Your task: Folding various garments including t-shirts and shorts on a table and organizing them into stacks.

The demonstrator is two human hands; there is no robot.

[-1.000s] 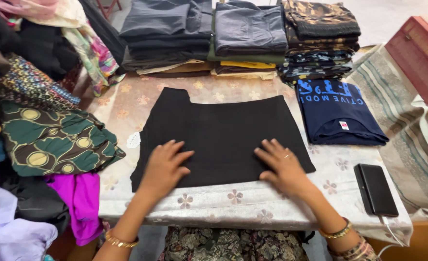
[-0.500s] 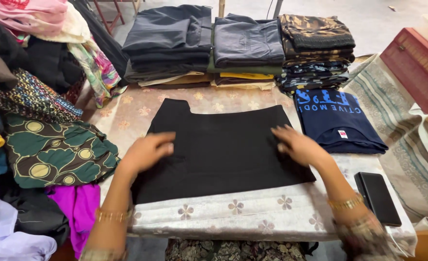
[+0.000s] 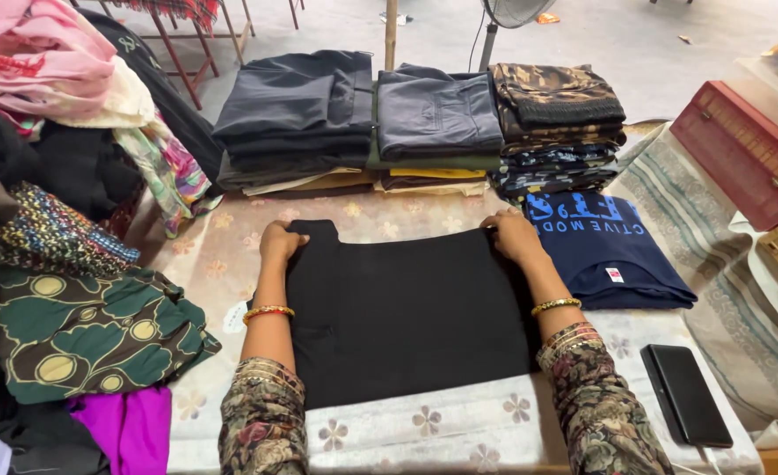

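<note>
A black garment [image 3: 407, 308] lies flat in the middle of a table covered with a pale flowered cloth [image 3: 424, 431]. My left hand [image 3: 280, 240] grips the garment's far left corner, fingers curled over the edge. My right hand [image 3: 512, 236] holds the far right corner the same way. Both arms reach out over the garment, with bangles on the wrists and patterned sleeves.
A folded navy printed shirt [image 3: 609, 251] lies right of the garment. Three stacks of folded clothes [image 3: 424, 123] line the far edge. Loose coloured clothes [image 3: 64, 264] are heaped on the left. A black phone [image 3: 686, 394] lies near right, a red box [image 3: 741, 149] beyond it.
Both hands have slid from the near part of the black garment up to its far corners and closed on them. The camera has moved closer.
</note>
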